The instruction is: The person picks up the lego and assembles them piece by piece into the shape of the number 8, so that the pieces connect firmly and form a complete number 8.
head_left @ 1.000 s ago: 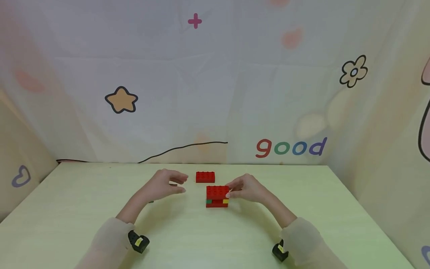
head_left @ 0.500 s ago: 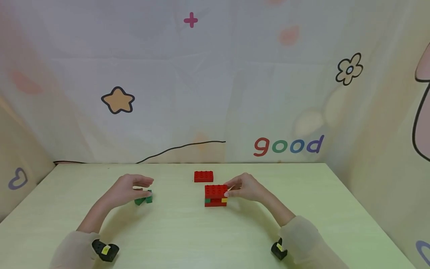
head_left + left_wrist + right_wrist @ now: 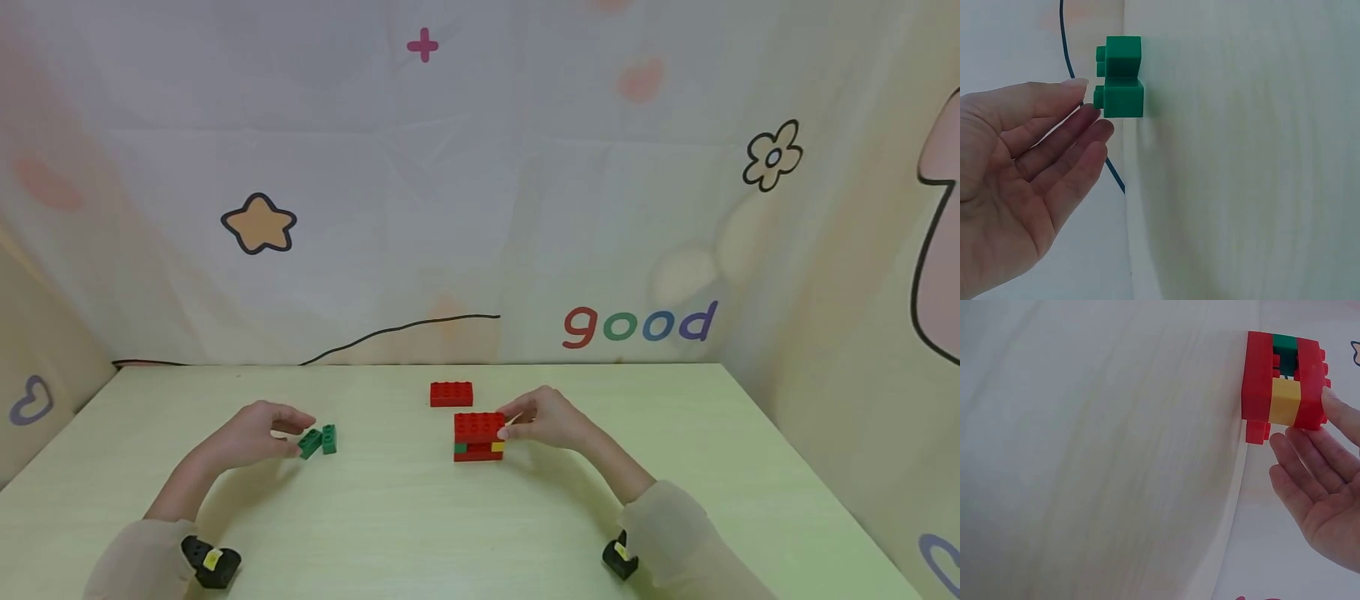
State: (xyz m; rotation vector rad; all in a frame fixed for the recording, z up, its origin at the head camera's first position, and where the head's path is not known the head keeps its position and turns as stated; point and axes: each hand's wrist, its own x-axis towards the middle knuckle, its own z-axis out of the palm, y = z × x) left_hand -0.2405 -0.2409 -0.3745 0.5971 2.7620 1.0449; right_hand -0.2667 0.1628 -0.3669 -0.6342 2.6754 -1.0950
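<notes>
On the table stands a small stack of toy building bricks [image 3: 478,427]: red at top and bottom, with a green brick [image 3: 1284,355] and a yellow brick [image 3: 1285,402] between them, a gap separating these two. My right hand [image 3: 553,419] pinches the stack's upper right side, thumb on the top red brick and fingers behind. Farther left, two small green bricks [image 3: 1124,98] lie side by side, angled to each other. Beside them hovers my left hand [image 3: 255,435], thumb and fingers apart, holding nothing; its fingertips come close to the nearer brick without a clear grip.
A separate red brick [image 3: 451,394] lies just behind the stack. The pale table [image 3: 420,533] reaches back to a printed cloth backdrop [image 3: 360,208], with cloth along the sides too. Each sleeve carries a black wrist device [image 3: 212,563].
My left hand has moved left and slightly toward me, from near the stack to the green bricks, uncovering them. The right hand keeps its place at the stack. The head view has shifted slightly.
</notes>
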